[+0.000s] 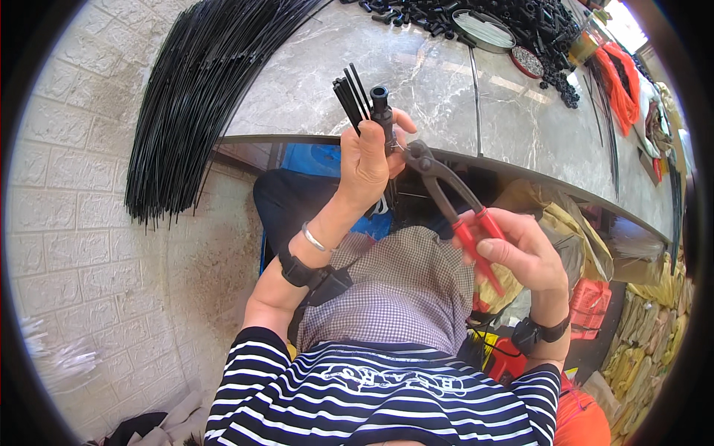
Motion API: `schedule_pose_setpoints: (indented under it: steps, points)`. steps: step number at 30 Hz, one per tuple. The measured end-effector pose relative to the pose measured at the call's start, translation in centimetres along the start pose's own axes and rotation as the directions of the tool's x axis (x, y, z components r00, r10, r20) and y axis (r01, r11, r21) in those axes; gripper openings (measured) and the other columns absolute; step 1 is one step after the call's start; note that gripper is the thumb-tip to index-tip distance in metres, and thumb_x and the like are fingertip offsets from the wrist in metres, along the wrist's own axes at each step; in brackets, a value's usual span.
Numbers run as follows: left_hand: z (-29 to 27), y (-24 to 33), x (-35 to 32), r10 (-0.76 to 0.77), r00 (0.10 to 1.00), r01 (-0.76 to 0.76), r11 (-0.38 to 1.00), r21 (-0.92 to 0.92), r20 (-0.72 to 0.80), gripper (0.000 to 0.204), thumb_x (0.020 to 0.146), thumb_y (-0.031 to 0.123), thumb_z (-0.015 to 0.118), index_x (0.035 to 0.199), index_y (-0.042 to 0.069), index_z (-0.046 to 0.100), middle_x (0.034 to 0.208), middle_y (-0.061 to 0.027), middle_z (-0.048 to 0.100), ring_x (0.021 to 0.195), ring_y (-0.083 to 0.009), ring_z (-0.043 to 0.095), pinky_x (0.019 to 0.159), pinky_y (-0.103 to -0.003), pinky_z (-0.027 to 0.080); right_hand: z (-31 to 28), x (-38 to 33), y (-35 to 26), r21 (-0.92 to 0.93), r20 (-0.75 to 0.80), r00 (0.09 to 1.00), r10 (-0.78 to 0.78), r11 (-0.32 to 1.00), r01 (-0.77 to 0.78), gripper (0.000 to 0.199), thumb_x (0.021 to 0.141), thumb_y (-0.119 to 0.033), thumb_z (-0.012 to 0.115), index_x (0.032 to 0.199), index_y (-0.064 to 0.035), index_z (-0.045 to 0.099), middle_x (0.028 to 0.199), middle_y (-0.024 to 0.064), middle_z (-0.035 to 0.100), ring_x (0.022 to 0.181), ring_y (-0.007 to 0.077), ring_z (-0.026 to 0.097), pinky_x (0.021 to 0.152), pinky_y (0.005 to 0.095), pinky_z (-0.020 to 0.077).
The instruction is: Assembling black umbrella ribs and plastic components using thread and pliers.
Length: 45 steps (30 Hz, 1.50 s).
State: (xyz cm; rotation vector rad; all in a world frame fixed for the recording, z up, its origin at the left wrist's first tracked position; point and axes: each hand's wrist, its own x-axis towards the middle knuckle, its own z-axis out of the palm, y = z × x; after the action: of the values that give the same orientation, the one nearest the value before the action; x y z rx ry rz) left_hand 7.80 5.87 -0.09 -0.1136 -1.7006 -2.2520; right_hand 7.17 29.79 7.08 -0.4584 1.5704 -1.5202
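My left hand (368, 156) is closed around a bundle of thin black rods (348, 95) and a black tubular fitting (381, 108) with an open round end. The rods and the fitting point up and away from me, just off the table's near edge. In my right hand (520, 249) are red-handled pincers (446, 182), gripped by both handles. Their dark jaws meet a thin bright wire beside the fitting, close to my left fingers. Whether the jaws are fully closed on the wire is hard to make out.
A grey marbled table (312, 74) stretches ahead. Long black rods (201, 97) hang over its left end. Farther back lie heaped black fittings (520, 26), a round tray of pale pins (483, 31) and a small red-rimmed dish (526, 62). A red basket (591, 305) stands at right.
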Motion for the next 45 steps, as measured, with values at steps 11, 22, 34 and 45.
schedule_pose_setpoints:
  steps: [11, 22, 34, 45]
  points:
    - [0.1, 0.0, -0.4, 0.067, 0.998, -0.067, 0.993, 0.094, 0.004, 0.086, 0.081, 0.075, 0.034, 0.099, -0.006, 0.055, 0.058, 0.0034, 0.053, 0.046, -0.0005, 0.044, 0.041, -0.015, 0.03, 0.3, -0.3, -0.2, 0.269, 0.186, 0.982, 0.022, 0.961, -0.072, 0.039, 0.089, -0.009, 0.048, 0.12, 0.0137, 0.046, 0.108, 0.0267, 0.061, 0.092, 0.0332, 0.067, 0.069, 0.0343, 0.0586]
    - [0.0, 0.0, -0.7, 0.099, 0.995, -0.101, 0.99, 0.094, 0.026, 0.088, 0.079, 0.076, 0.035, 0.099, -0.008, 0.054, 0.059, 0.0029, 0.051, 0.05, -0.0015, 0.045, 0.043, -0.015, 0.033, -0.7, -0.7, 0.8, 0.528, 0.296, 0.954, 0.041, 0.825, -0.2, 0.034, 0.092, -0.012, 0.048, 0.116, 0.0114, 0.045, 0.073, 0.0188, 0.06, 0.043, 0.0207, 0.058, 0.039, 0.028, 0.0491]
    - [0.2, -0.1, -0.7, 0.086, 0.996, -0.088, 0.995, 0.054, 0.031, 0.088, 0.077, 0.077, 0.038, 0.098, -0.007, 0.052, 0.057, 0.0024, 0.049, 0.048, -0.0031, 0.044, 0.042, -0.017, 0.032, 0.2, -1.7, -0.2, -0.301, -0.092, 0.996, -0.003, 0.953, -0.025, 0.032, 0.094, -0.024, 0.048, 0.11, 0.0029, 0.055, 0.069, 0.0057, 0.054, 0.05, 0.0118, 0.048, 0.046, 0.0247, 0.0376]
    - [0.3, -1.1, -0.2, -0.003, 0.991, 0.007, 1.0, -0.028, 0.132, 0.085, 0.077, 0.074, 0.044, 0.099, -0.008, 0.052, 0.051, 0.0053, 0.043, 0.043, -0.0009, 0.034, 0.039, -0.017, 0.026, 0.6, 0.1, 3.7, -0.9, -0.186, 0.795, -0.577, 0.425, 0.098, 0.022, 0.073, -0.003, 0.065, 0.091, -0.0018, 0.052, 0.095, 0.0104, 0.064, 0.062, 0.0254, 0.064, 0.053, 0.033, 0.0506]
